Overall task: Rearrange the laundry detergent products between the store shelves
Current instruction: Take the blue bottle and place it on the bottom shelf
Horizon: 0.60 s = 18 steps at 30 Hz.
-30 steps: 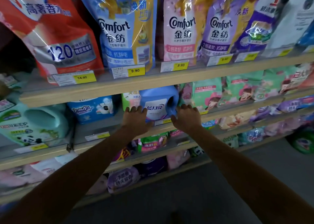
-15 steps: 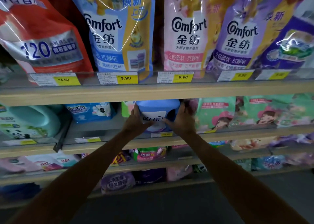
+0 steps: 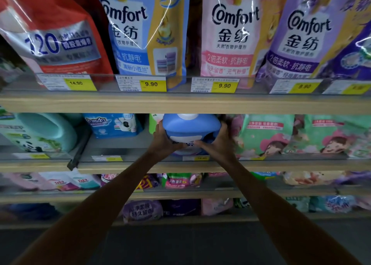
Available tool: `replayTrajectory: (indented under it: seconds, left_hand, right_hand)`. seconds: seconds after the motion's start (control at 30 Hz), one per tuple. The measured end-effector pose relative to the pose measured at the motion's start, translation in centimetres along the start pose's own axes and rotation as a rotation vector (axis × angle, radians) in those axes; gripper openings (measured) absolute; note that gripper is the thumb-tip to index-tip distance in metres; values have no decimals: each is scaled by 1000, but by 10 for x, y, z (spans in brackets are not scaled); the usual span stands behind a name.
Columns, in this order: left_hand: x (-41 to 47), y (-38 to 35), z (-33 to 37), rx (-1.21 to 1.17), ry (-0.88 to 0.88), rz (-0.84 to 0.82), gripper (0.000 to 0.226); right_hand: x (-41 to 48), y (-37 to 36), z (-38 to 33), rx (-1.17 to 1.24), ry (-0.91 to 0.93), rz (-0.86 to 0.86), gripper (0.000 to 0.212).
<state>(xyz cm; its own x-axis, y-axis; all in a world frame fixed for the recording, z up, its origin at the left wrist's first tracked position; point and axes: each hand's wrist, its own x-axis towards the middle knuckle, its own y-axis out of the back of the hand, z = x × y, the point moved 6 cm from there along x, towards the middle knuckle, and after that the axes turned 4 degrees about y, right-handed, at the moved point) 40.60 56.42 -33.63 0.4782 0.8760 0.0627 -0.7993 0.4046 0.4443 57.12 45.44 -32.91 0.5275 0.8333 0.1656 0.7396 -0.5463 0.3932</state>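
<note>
Two hands grip the blue detergent bottle [image 3: 190, 127] on the second shelf [image 3: 281, 165]: left hand [image 3: 163, 142] and right hand [image 3: 217, 144] wrapped around its sides. Its cap sits just beneath the upper shelf edge [image 3: 180, 105]. Bare shelf lies left; green pouches [image 3: 267, 136] crowd right.

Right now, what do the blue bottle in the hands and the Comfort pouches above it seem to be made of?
Blue bottle: probably rigid moulded plastic with a smooth, slightly matte skin; it keeps its rounded shape between the left hand and right hand. Pink Comfort pouch and its neighbours: likely thin flexible plastic film, glossy; bright glare streaks and creases cross their fronts.
</note>
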Motion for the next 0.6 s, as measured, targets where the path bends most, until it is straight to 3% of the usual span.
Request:
replayTrajectory:
  seconds: [0.07, 0.2, 0.3, 0.6]
  left_hand:
    - [-4, -2, -5, -69, 16, 1, 95]
    - [-8, 2, -5, -144, 95, -45, 101]
    - [-8, 4, 0, -178, 59, -76, 98]
    - [-13, 12, 0, -379, 3, -61, 66]
  right_hand:
    - [-2, 1, 0, -16, 0, -16, 96]
    - [0, 2, -6, -52, 0, 2, 98]
    - [2, -1, -14, -81, 46, 24, 98]
    - [9, -17, -25, -51, 109, 71, 99]
